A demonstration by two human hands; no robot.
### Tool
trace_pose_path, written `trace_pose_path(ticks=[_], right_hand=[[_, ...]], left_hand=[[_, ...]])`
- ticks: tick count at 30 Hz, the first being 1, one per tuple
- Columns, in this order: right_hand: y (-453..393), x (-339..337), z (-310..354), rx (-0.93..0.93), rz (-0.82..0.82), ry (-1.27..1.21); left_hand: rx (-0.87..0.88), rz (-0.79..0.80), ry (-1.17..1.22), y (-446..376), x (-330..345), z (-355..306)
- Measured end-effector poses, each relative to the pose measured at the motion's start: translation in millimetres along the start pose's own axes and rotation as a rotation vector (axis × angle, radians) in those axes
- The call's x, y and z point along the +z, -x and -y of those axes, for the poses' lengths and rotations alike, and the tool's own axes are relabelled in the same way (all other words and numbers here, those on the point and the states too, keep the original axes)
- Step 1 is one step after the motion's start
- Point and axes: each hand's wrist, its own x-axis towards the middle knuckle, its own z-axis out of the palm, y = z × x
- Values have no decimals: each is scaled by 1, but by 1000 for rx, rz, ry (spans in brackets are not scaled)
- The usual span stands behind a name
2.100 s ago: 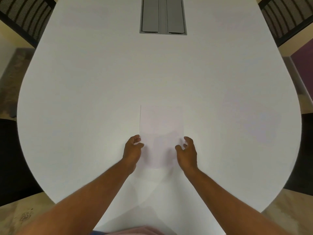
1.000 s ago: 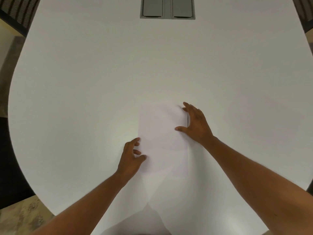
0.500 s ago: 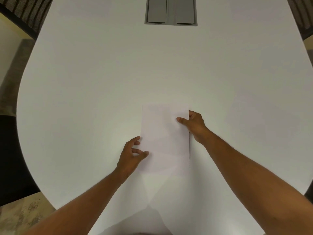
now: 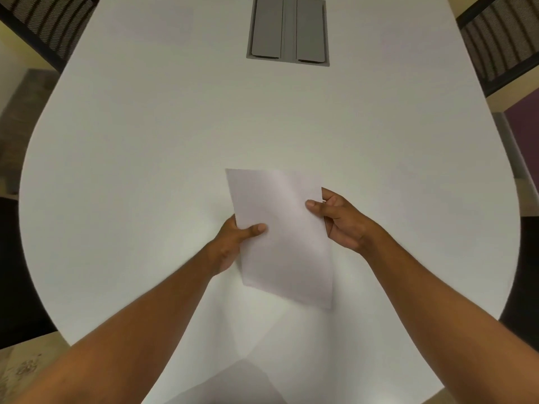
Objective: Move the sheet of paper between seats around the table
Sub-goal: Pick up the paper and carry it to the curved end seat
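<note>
A blank white sheet of paper (image 4: 280, 228) is held tilted above the near middle of the white table (image 4: 145, 170). My left hand (image 4: 233, 243) pinches its left edge, thumb on top and fingers underneath. My right hand (image 4: 341, 220) pinches the right edge the same way, a little farther from me. The sheet's lower right corner hangs free toward me.
A grey cable hatch (image 4: 288, 30) is set into the table at the far centre. Mesh-backed chairs stand at the far left (image 4: 49, 21) and far right (image 4: 501, 39). A dark seat (image 4: 11, 269) sits beside the table's left edge.
The sheet lay flat under both hands; now both hands pinch its edges and it is lifted off the table and tilted.
</note>
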Motion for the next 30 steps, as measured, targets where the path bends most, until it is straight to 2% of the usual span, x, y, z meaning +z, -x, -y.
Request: trace_pose_path(ticks=[3,8,16,23,30], right_hand=[[7,-2,10,-71,-66,-25],[7,-10,18,-147,-224,27],[9,14,11,-238,-509,249],[12,61,3,-253,-537,300],[24,135,-6,-313,-478,305]], left_hand=[[-53,52,-69,8,7,3],[-139,47,-205,30,5,11],[-67,-58,-283,75,-13,3],[-8,-126,-330,130,-50,-11],[44,-202,-354,183,-108,-21]])
